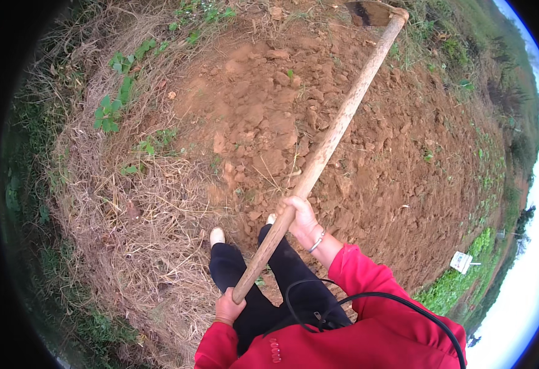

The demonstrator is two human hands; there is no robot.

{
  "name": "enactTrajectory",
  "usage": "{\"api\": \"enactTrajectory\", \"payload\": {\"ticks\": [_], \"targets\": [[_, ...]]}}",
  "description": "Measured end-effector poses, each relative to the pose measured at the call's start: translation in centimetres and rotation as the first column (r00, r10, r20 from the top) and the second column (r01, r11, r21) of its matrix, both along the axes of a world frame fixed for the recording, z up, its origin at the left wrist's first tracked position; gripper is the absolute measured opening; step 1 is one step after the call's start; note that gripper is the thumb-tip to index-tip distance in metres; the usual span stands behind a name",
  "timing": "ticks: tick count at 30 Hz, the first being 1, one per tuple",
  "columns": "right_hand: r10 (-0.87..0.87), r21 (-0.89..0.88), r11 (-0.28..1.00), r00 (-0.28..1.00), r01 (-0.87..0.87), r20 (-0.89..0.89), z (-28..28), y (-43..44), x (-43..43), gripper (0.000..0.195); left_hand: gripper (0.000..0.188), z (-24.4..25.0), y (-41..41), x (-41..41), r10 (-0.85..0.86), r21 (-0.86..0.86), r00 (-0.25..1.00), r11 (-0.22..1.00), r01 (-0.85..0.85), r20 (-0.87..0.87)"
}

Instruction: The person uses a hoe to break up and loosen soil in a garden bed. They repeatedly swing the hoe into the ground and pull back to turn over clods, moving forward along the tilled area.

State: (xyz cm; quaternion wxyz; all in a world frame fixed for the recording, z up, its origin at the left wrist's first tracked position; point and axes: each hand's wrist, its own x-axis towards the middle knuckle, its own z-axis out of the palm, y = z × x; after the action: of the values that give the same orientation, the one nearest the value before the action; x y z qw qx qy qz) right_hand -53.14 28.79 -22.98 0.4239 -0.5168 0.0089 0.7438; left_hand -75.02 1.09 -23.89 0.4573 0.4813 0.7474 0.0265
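Note:
A hoe with a long wooden handle (327, 145) runs diagonally from my waist to the upper right. My left hand (229, 306) is closed round the butt end of the handle, in front of my dark trousers. Farther up the shaft, my right hand (301, 214) grips it, with a metal bangle on the wrist. The dark metal hoe blade (372, 14) is at the top edge of the view, raised to the far end of the dug soil; whether it touches the ground I cannot tell. Broken reddish-brown soil (269, 120) lies beyond my feet.
Dry cut grass (159, 221) covers the ground at the left, with green leafy weeds (108, 113) in it. My light-coloured shoes (217, 236) stand at the soil's near edge. A white sign (461, 262) stands by green plants at the right. A black cable (403, 300) crosses my red top.

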Motion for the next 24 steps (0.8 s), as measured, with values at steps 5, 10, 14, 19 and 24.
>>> {"api": "enactTrajectory", "payload": {"ticks": [5, 10, 14, 19, 24], "targets": [[-0.049, 0.024, 0.999, 0.992, 0.047, 0.114, -0.9, -2.6, -3.5, 0.015, 0.031, -1.0, -1.6, -4.2, -0.062, -0.086, 0.998, 0.994, 0.065, 0.033], [-0.036, -0.261, 0.957, 0.949, 0.123, 0.315, -8.5, -10.8, -9.9, 0.013, 0.036, 1.4, -6.5, -12.5, 0.026, -0.348, 0.978, 0.936, 0.049, 0.209], [-0.055, -0.439, 0.883, 0.966, 0.166, 0.254, -10.7, -14.9, -14.0, 0.014, 0.041, 6.2, -7.3, -17.3, 0.075, -0.504, 0.966, 0.861, 0.062, 0.248], [-0.043, -0.459, 0.874, 0.968, 0.157, 0.249, -7.8, -17.4, -20.2, 0.018, 0.039, 7.7, -9.4, -24.1, 0.094, -0.517, 0.965, 0.855, 0.047, 0.244], [-0.143, -0.544, 0.826, 0.989, 0.146, 0.049, -5.9, -19.8, -24.2, 0.019, 0.038, 6.8, -10.7, -31.0, -0.263, -0.497, 0.964, 0.841, 0.214, -0.029]]}}
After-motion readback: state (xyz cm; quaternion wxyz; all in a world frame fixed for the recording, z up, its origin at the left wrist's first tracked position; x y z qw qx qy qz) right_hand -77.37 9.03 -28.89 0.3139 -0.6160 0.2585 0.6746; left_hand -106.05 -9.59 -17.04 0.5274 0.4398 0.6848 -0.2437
